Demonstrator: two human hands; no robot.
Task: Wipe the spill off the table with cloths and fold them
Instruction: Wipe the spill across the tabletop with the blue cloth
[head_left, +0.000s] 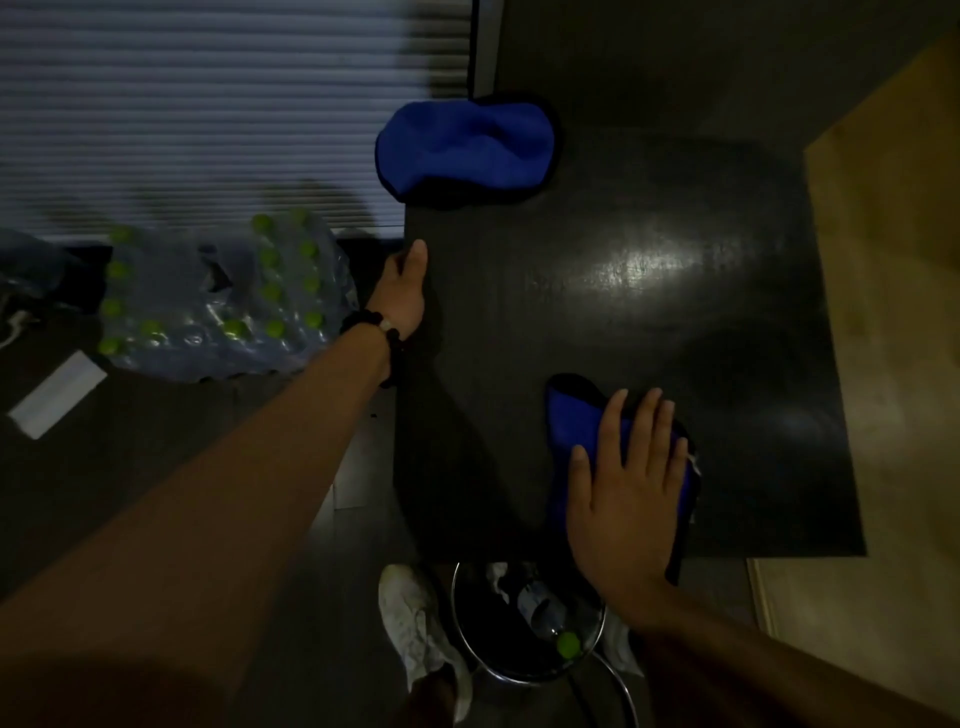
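Dimly: right hand (626, 499) flat on blue cloth (563, 431); bottle label (535, 597) seemingly unreadable.

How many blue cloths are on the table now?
2: one cloth lies under the right hand near the front edge; the other cloth sits bunched at the far left corner.

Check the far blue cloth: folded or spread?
Neither neatly: the far blue cloth lies bunched in a rumpled heap at the table corner, untouched.
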